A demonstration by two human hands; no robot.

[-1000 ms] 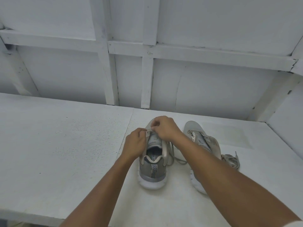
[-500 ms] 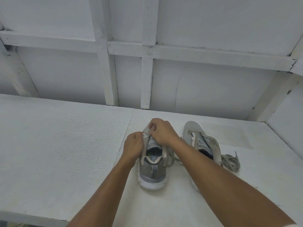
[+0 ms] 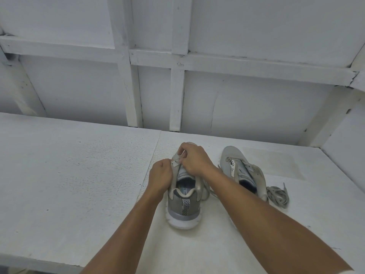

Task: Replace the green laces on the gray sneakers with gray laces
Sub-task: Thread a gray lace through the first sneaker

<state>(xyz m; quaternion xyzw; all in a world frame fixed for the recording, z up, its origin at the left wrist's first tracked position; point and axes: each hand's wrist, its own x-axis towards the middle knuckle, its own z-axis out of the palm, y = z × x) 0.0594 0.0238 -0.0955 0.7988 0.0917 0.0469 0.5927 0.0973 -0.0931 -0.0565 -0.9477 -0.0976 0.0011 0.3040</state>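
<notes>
A gray sneaker (image 3: pixel 184 206) with a white sole stands heel toward me on the white table (image 3: pixel 69 184). My left hand (image 3: pixel 160 175) grips its left eyelet flap with curled fingers. My right hand (image 3: pixel 194 160) is over the tongue and pinches a thin gray lace (image 3: pixel 183 155) near the top eyelets. A second gray sneaker (image 3: pixel 242 171) lies tilted to the right, partly behind my right forearm. A loose bundle of gray lace (image 3: pixel 277 195) lies beside it. No green lace shows.
A white framed wall (image 3: pixel 177 86) rises behind the table. A seam (image 3: pixel 152 159) runs through the tabletop just left of the sneakers. The table's front edge (image 3: pixel 39 260) is at the lower left, and a side wall stands at the far right.
Both hands have shifted slightly toward the sneaker's toe, still working at the left flap and lace. The sneakers have stayed in place.
</notes>
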